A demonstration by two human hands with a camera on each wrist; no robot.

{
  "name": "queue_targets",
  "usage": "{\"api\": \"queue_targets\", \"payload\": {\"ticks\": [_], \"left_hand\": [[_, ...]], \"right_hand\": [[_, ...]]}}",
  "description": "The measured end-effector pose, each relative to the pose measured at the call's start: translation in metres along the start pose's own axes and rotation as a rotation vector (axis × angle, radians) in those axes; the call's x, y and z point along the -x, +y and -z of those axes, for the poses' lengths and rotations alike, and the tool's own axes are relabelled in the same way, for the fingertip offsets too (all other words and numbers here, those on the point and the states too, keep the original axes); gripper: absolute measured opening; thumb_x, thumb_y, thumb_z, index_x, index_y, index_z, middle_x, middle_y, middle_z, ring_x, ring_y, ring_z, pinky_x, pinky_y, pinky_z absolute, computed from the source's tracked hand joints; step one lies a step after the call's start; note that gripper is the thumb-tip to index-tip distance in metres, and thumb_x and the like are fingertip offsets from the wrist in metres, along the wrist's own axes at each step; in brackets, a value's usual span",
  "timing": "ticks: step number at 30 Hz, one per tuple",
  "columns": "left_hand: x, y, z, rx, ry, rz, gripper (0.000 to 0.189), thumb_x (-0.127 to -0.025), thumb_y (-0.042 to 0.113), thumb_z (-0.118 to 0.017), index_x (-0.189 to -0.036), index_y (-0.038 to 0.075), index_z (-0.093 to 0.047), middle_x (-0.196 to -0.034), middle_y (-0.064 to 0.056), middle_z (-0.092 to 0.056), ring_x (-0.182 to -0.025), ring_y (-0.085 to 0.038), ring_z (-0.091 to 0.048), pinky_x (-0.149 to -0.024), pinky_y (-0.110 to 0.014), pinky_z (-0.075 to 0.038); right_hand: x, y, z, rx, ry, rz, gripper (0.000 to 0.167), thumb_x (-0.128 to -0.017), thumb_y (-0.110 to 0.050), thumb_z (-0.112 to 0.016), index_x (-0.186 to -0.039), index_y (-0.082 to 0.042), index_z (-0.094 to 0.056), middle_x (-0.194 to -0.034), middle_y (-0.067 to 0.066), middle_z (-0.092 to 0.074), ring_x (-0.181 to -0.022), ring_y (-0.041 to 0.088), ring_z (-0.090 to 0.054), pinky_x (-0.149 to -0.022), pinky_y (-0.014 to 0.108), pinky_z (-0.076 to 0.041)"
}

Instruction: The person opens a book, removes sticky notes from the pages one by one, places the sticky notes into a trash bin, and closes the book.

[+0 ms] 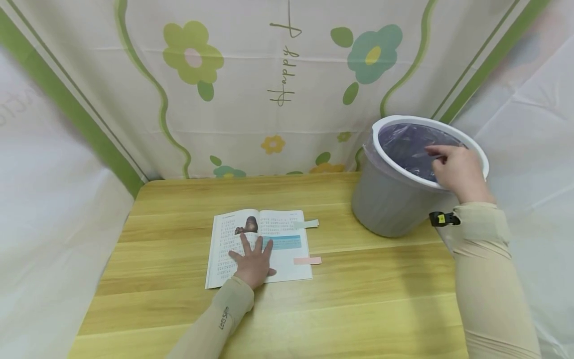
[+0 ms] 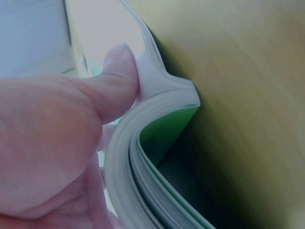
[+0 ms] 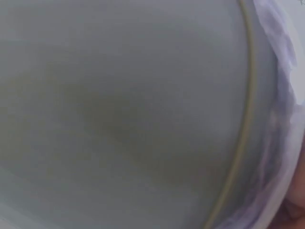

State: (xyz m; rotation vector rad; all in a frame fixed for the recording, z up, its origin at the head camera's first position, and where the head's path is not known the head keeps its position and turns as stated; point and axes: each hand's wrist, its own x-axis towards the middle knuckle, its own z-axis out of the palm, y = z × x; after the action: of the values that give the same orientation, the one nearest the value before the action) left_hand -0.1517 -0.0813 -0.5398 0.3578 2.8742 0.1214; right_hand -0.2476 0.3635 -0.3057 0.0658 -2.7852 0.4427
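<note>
An open book [image 1: 287, 271] lies on the wooden table, with a dark brown picture at the top of its left page and a blue text box on the right page. My left hand [image 1: 253, 264] rests on it with fingers spread, across the lower middle near the fold. In the left wrist view, the thumb [image 2: 121, 78] lies along the page by the curved spine. My right hand [image 1: 459, 167] is over the mouth of a grey trash bin [image 1: 390, 199], index finger reaching forward and thumb beneath it. A pale streak shows near its fingertips against the liner.
Two paper tabs, a pale green one [image 1: 307, 224] and a pink one [image 1: 308, 261], stick out past the book's right edge. A clear purplish bag [image 1: 403, 144] lines the bin under its white rim [image 1: 480, 149]. A flowered curtain [image 1: 242, 114] hangs behind the table [image 1: 170, 199].
</note>
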Motion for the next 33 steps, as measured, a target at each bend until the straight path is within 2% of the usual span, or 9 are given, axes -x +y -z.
{"api": "queue_targets", "payload": {"ticks": [5, 9, 12, 14, 17, 20, 25, 29, 33], "left_hand": [[0.001, 0.001, 0.001, -0.005, -0.006, 0.001, 0.082, -0.087, 0.051, -0.067, -0.154, 0.015, -0.037, -0.159, -0.019, -0.028, -0.139, -0.064, -0.003, -0.088, -0.085, -0.027], [0.000, 0.001, 0.001, -0.008, -0.012, -0.001, 0.081, -0.088, 0.051, -0.067, -0.154, 0.016, -0.037, -0.159, -0.019, -0.027, -0.138, -0.064, -0.004, -0.088, -0.084, -0.027], [-0.001, 0.001, 0.001, 0.009, -0.020, -0.003, 0.079, -0.088, 0.050, -0.067, -0.155, 0.019, -0.037, -0.159, -0.020, -0.027, -0.138, -0.064, -0.003, -0.088, -0.085, -0.026], [-0.001, 0.001, 0.001, 0.023, -0.029, -0.002, 0.077, -0.088, 0.049, -0.067, -0.154, 0.023, -0.037, -0.159, -0.020, -0.026, -0.138, -0.065, -0.002, -0.087, -0.086, -0.025], [-0.002, 0.001, 0.001, 0.029, -0.041, -0.002, 0.075, -0.088, 0.048, -0.067, -0.154, 0.028, -0.038, -0.159, -0.021, -0.025, -0.138, -0.065, -0.001, -0.087, -0.086, -0.024], [-0.003, 0.001, 0.002, 0.028, -0.040, -0.004, 0.074, -0.088, 0.048, -0.068, -0.153, 0.029, -0.038, -0.159, -0.021, -0.025, -0.137, -0.066, -0.001, -0.087, -0.087, -0.024], [-0.003, 0.001, 0.002, 0.030, -0.040, -0.006, 0.074, -0.089, 0.048, -0.067, -0.154, 0.029, -0.038, -0.159, -0.021, -0.024, -0.137, -0.066, 0.000, -0.087, -0.087, -0.023], [-0.003, 0.001, 0.003, 0.033, -0.041, -0.001, 0.073, -0.089, 0.048, -0.067, -0.154, 0.029, -0.038, -0.159, -0.021, -0.024, -0.137, -0.065, 0.000, -0.087, -0.087, -0.023], [-0.003, 0.001, 0.003, 0.033, -0.037, 0.002, 0.073, -0.089, 0.048, -0.067, -0.154, 0.029, -0.038, -0.159, -0.021, -0.024, -0.138, -0.065, -0.001, -0.088, -0.086, -0.023]], "right_hand": [[0.004, -0.006, 0.002, -0.031, 0.061, 0.015, 0.040, -0.088, -0.004, -0.046, -0.121, -0.002, -0.070, -0.096, 0.024, -0.069, -0.069, 0.028, -0.054, -0.058, 0.037, -0.037], [0.010, -0.021, 0.007, -0.037, 0.184, 0.046, 0.041, -0.086, -0.005, -0.048, -0.118, -0.008, -0.073, -0.089, 0.017, -0.070, -0.066, 0.018, -0.051, -0.059, 0.035, -0.034], [0.017, -0.036, 0.010, -0.047, 0.306, 0.124, 0.038, -0.085, -0.004, -0.050, -0.112, -0.009, -0.076, -0.083, 0.013, -0.069, -0.061, 0.012, -0.043, -0.057, 0.031, -0.031], [0.023, -0.047, 0.011, -0.073, 0.368, 0.199, 0.035, -0.086, -0.001, -0.052, -0.109, -0.007, -0.077, -0.086, 0.013, -0.071, -0.065, 0.012, -0.049, -0.061, 0.025, -0.032], [0.034, -0.063, 0.007, -0.121, 0.439, 0.308, 0.031, -0.087, 0.002, -0.054, -0.106, -0.004, -0.077, -0.098, 0.014, -0.074, -0.082, 0.023, -0.063, -0.076, 0.015, -0.037], [0.048, -0.076, -0.002, -0.173, 0.445, 0.381, 0.028, -0.087, 0.005, -0.057, -0.105, -0.003, -0.077, -0.101, 0.013, -0.074, -0.092, 0.032, -0.068, -0.087, 0.010, -0.038], [0.070, -0.090, -0.034, -0.256, 0.415, 0.468, 0.027, -0.083, 0.009, -0.062, -0.103, -0.003, -0.076, -0.100, 0.011, -0.074, -0.092, 0.032, -0.068, -0.095, 0.012, -0.041], [0.087, -0.094, -0.069, -0.293, 0.366, 0.496, 0.028, -0.079, 0.012, -0.066, -0.102, -0.002, -0.075, -0.099, 0.011, -0.074, -0.089, 0.031, -0.069, -0.091, 0.024, -0.050], [0.103, -0.096, -0.107, -0.282, 0.254, 0.497, 0.027, -0.079, 0.013, -0.069, -0.103, 0.000, -0.075, -0.100, 0.013, -0.073, -0.089, 0.031, -0.070, -0.081, 0.039, -0.056]]}}
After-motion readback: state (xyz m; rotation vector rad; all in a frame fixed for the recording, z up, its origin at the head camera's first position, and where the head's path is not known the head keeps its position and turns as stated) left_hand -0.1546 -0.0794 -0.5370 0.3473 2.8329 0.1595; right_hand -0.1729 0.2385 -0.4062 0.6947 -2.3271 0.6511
